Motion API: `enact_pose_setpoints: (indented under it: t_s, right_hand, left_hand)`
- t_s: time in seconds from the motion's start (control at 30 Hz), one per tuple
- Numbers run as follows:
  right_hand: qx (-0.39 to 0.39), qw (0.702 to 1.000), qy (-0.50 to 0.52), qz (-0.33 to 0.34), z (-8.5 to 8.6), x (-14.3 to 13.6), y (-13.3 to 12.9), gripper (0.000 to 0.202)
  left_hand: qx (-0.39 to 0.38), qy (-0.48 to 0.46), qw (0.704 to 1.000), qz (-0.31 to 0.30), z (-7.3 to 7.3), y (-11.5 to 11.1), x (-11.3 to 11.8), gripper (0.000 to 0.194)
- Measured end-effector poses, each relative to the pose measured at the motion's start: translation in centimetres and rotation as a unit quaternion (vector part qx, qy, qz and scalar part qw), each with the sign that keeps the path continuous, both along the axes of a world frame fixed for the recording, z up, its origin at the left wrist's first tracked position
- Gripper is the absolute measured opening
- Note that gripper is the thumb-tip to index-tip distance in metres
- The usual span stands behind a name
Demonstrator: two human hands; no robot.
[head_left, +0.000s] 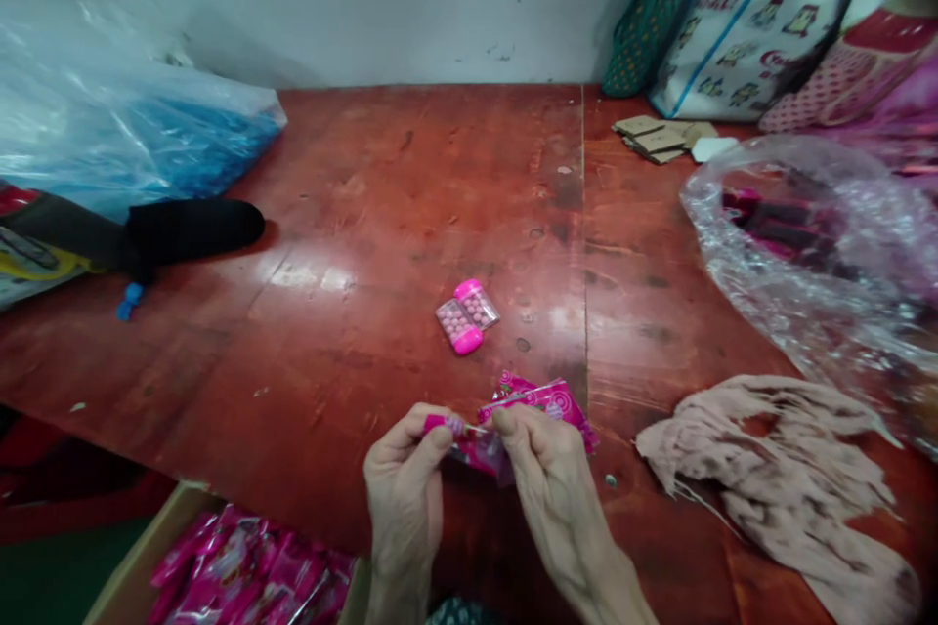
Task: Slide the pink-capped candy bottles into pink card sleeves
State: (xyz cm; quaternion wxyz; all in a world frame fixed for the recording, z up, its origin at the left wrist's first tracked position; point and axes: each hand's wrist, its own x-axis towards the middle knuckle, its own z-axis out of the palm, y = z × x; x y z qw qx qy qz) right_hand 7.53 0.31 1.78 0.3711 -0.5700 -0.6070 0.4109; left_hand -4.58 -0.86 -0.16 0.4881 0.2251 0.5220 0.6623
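Left hand [406, 477], right hand [553, 469] — fingers curled nearly closed, both pinching pink wrapping [480, 455]

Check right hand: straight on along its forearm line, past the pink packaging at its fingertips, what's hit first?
Likely the nearer pink-capped container, on the table ahead and left of the right hand. Height is unclear; it might pass above.

We see a red-brown counter [381, 205], a hot-pink wrapper [553, 399] with lighter swirls, and two clear containers [455, 320] with bright pink caps [467, 342] and paler pink balls [481, 310]. We find the cloth [769, 469] dusty pink with dark blotches, the tote bag [747, 34] white with blue edging.
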Motion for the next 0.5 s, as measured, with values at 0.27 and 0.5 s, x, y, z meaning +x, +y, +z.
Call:
enact_pose_setpoints:
  t_s: [0.27,0.5]
  right_hand:
    - [0.131,0.96,-0.245,0.034,-1.3,-5.4,6.9,0.022]
    - [0.181,0.938,-0.256,0.149,-1.9,-3.3,4.0,0.04]
  left_hand:
    - [-0.062,-0.086,0.981,0.161,0.3,0.9,-3.9,0.026]
    - [-0.054,-0.119,0.979,0.158,-0.1,1.3,-5.7,0.022]
